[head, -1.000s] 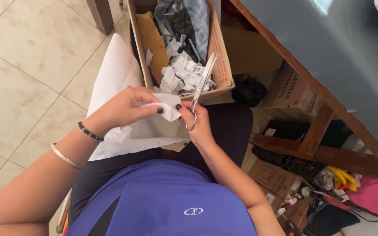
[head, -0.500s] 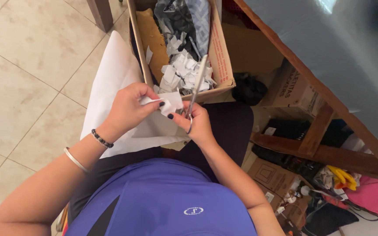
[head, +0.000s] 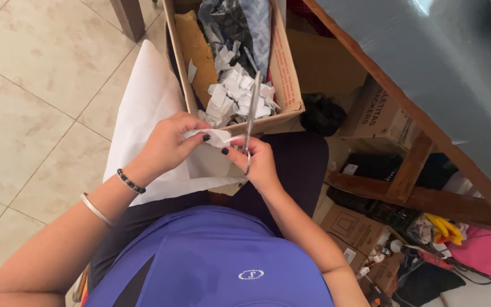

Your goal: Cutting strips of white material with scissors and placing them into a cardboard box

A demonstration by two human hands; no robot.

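Observation:
My left hand (head: 169, 142) pinches a small white strip of paper (head: 214, 136) above my lap. My right hand (head: 254, 162) grips a pair of metal scissors (head: 251, 111), blades pointing away from me over the box, closed or nearly closed at the strip's right end. A large white sheet of paper (head: 146, 108) lies over my left thigh and hangs toward the floor. Straight ahead stands a cardboard box (head: 282, 62) holding several white paper scraps (head: 237, 94) and dark crumpled material.
A tiled floor (head: 29, 85) spreads to the left. A wooden table with a grey top (head: 427, 62) stands on the right, with cardboard boxes (head: 350, 227), cables and a pink item (head: 490, 253) under it. A wooden leg (head: 129, 17) rises at the top.
My left hand has moved right and up, bringing the paper strip to the scissors. The scissor blades have swung more upright and closed together.

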